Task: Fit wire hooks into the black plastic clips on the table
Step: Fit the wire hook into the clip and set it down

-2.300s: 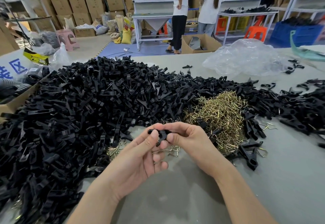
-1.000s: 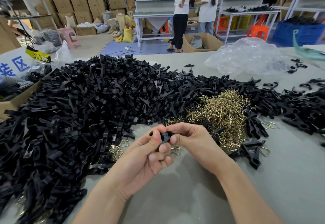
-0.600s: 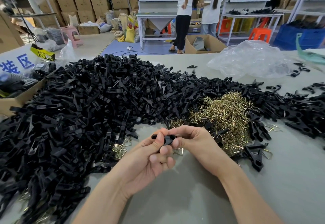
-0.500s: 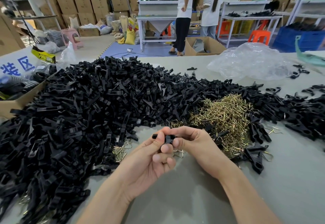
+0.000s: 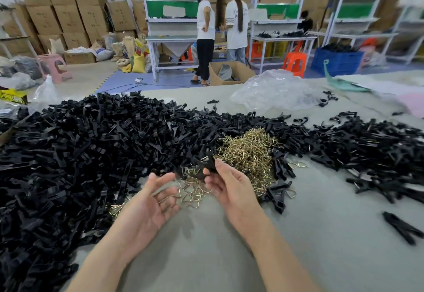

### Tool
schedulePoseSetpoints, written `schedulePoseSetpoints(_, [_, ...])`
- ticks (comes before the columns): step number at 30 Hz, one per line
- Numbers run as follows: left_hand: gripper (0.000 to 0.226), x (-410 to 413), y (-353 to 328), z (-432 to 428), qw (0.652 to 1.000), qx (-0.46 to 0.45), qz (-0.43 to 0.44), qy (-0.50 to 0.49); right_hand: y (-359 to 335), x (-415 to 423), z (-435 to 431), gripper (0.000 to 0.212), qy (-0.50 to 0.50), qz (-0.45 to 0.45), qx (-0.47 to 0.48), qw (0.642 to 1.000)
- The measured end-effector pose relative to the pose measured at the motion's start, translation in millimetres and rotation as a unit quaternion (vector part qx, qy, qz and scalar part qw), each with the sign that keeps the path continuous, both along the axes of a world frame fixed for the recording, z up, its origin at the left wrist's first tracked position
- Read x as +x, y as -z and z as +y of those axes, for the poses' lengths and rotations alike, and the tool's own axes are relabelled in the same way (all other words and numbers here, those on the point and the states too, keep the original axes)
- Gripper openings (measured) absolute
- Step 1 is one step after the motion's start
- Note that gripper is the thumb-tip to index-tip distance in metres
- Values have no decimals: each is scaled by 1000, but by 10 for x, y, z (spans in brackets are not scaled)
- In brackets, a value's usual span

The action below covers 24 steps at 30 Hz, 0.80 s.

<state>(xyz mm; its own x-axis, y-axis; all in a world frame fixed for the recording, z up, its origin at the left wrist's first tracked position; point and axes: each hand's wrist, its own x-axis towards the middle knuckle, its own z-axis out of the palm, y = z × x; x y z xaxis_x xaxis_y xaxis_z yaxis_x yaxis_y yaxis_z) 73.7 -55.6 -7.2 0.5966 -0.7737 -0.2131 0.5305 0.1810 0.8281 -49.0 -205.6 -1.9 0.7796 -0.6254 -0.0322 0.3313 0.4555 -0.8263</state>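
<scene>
My right hand [image 5: 226, 185] pinches a black plastic clip [image 5: 207, 162] between thumb and fingertips, just above the near edge of the brass wire hook pile [image 5: 249, 151]. My left hand [image 5: 152, 197] hangs palm-up and empty to the left of it, fingers loosely spread over a few loose wire hooks [image 5: 191, 190]. A large heap of black clips [image 5: 80, 149] covers the left and middle of the grey table [image 5: 206, 252]. A second heap of black clips [image 5: 371, 147] lies on the right.
A crumpled clear plastic bag [image 5: 273, 91] lies at the table's far side. Single clips [image 5: 400, 227] lie at the right front. A cardboard box edge [image 5: 5, 132] borders the far left. Two people [image 5: 219, 30] stand by shelving beyond the table.
Both hands held one clip together before. My left hand has let go and opened, dropping left. My right hand keeps the clip and has lifted it towards the hook pile.
</scene>
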Motion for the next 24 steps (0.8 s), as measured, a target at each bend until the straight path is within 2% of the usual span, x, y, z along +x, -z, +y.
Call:
schedulePoseSetpoints(4, [42,-3,13,-13,1000,-9,19,-10,-284,-457,-647,34,104,-130,138,976])
schedulePoseSetpoints(7, [33,-36,6,-65,999,-1,28,-23,-700,-833,-1284,53,208,-203,170,942])
schedulePoseSetpoints(9, [30,-56,-16,-83,999,5,32,-27,-818,-975,-1479,65,225,-178,159,945])
schedulePoseSetpoints(11, [28,-70,-41,-94,999,9,37,-30,-765,-987,-1401,64,197,-139,134,961])
schedulePoseSetpoints(15, [26,-80,-45,-93,998,11,44,-43,-438,-700,-790,45,105,-54,59,991])
schedulePoseSetpoints(19, [22,-117,-53,-61,997,23,12,-68,-169,-168,-72,22,30,25,-61,997])
schedulePoseSetpoints(20, [21,-126,-53,-35,995,28,-30,-86,-118,-32,79,22,25,43,-106,993])
schedulePoseSetpoints(21, [19,-127,-39,2,986,48,-114,-114,-80,92,210,24,22,63,-155,986])
schedulePoseSetpoints(22, [19,-114,-13,42,955,91,-237,-151,-51,197,317,26,20,86,-203,975])
schedulePoseSetpoints(23, [19,-92,21,91,894,146,-378,-190,-27,292,404,28,17,108,-246,963])
schedulePoseSetpoints(24, [18,-63,52,138,814,196,-500,-223,-5,368,465,30,13,127,-284,950])
